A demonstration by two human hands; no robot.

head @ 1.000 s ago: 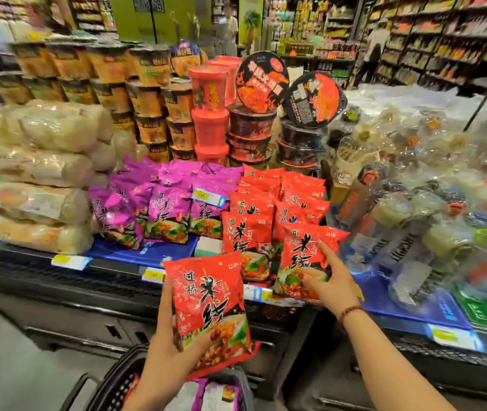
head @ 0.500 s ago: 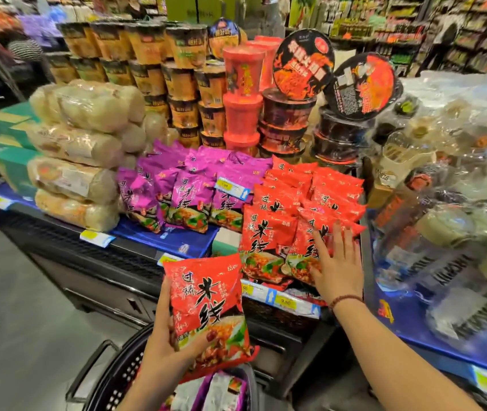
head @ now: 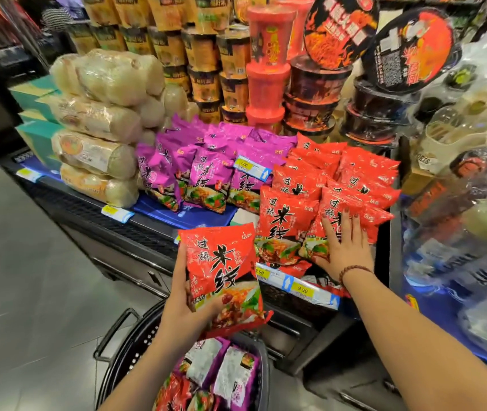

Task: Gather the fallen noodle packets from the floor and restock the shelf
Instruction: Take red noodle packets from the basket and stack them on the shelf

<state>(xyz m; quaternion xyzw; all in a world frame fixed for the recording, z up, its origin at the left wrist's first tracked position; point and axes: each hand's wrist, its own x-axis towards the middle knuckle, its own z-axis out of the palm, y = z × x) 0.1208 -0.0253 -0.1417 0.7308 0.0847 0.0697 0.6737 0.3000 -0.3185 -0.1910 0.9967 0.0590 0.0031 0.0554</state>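
My left hand (head: 179, 310) grips a red noodle packet (head: 224, 271) upright in front of the shelf edge, above a black basket (head: 131, 345). The basket holds several more packets, purple (head: 227, 372) and red. My right hand (head: 344, 244) lies flat with straight fingers on the front red packet (head: 329, 209) of the red stack (head: 340, 173) on the shelf. A second front red packet (head: 283, 221) stands just left of that hand. Purple packets (head: 206, 170) fill the row to the left of the red ones.
Wrapped pale noodle bundles (head: 99, 120) are stacked at the shelf's left. Cup and bowl noodles (head: 266, 69) stand behind the packets. Clear-wrapped goods (head: 467, 185) crowd the right side. Price tags (head: 298, 286) line the shelf rail. Grey floor (head: 28, 277) lies to the left.
My right hand set its red packet onto the front of the red stack and now lies flat on it. The view moved closer and left; my left hand still holds its packet.
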